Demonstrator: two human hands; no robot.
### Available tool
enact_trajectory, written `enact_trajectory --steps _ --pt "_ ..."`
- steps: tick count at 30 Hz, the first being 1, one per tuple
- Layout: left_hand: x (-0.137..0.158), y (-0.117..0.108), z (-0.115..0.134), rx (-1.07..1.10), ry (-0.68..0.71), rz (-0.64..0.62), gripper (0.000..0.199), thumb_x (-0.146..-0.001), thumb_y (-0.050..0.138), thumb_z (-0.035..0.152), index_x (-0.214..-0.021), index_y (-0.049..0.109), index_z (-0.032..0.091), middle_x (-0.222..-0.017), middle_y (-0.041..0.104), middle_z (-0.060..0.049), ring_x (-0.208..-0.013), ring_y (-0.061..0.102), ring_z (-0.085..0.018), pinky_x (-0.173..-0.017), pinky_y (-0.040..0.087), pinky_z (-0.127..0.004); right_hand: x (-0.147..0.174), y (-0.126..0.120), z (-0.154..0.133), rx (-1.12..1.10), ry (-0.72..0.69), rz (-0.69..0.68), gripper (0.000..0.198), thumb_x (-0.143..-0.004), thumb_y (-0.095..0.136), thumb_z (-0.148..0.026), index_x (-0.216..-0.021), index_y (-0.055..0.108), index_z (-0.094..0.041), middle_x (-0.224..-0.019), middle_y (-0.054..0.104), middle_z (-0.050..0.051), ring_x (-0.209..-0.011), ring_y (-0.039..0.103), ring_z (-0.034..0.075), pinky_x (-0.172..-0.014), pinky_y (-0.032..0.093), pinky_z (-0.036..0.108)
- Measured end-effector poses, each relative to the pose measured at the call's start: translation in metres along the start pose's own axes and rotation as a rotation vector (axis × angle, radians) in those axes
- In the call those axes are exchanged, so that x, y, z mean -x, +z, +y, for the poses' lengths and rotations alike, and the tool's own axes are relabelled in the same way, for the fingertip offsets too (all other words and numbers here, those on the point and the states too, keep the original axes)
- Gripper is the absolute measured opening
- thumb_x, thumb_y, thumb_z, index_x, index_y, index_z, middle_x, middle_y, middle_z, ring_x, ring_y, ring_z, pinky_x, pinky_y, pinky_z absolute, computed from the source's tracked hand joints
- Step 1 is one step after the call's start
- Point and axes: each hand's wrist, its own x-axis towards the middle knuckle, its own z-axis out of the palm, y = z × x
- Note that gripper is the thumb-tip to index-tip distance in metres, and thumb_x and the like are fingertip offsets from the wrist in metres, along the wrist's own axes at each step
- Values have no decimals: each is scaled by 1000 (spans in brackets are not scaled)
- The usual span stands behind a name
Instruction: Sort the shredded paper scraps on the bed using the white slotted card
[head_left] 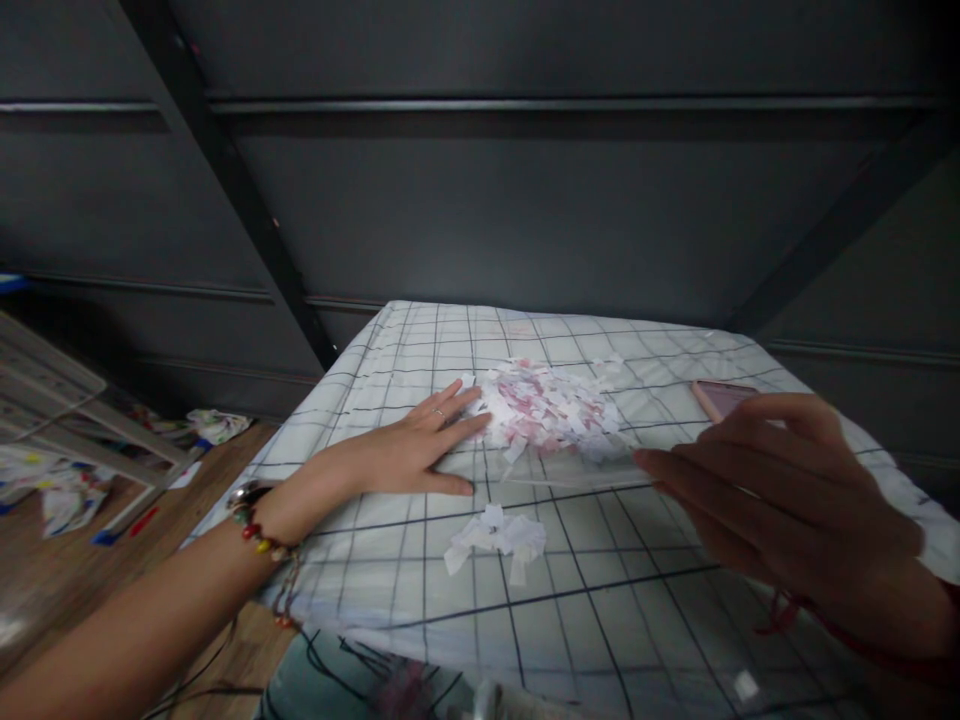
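Observation:
A loose pile of white and pink paper scraps (555,405) lies on a checked tablecloth (600,560). My left hand (420,440) rests with its fingers spread, the fingertips touching the pile's left side. A see-through plastic film (577,472) shows along the near side of the pile; whether it is a bag or a sheet is unclear. At the film's right end, my right hand (787,490) has its fingers pressed together, apparently pinching the edge, though the thumb is hard to make out. Nearer to me sits a smaller heap of white paper scraps (499,540).
Behind my right hand lies a phone (720,398) in a pink case. A dark panelled wall (495,220) stands behind the table. On the left are a metal rack (75,400) and litter on the wooden floor (217,480). One scrap (746,685) lies near the front right.

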Motion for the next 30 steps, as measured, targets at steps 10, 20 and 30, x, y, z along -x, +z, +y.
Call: enact_trajectory --steps 10,20,30 --pt "0 0 0 7 0 4 76 -82 54 58 -143 22 27 -154 3 -8 -139 -3 -35 -111 14 -51 0 4 4 22 -81 39 15 -81 53 -3 -87 56 -17 -60 61 -4 -56 52 10 -64 41 34" --pt "1 1 0 -1 11 37 76 -81 58 55 -143 23 28 -154 8 -7 -139 0 -34 -111 17 -51 1 0 -9 -46 -44 43 19 -81 52 -3 -85 59 -20 -65 64 -4 -60 55 11 -67 43 36" --pt "-1 -5 6 -67 -55 -35 84 -80 51 65 -143 23 18 -153 4 -16 -137 -6 -39 -110 10 -55 -1 2 3 12 -83 114 17 -79 55 -5 -92 57 -16 -61 58 -4 -55 46 10 -63 40 35"
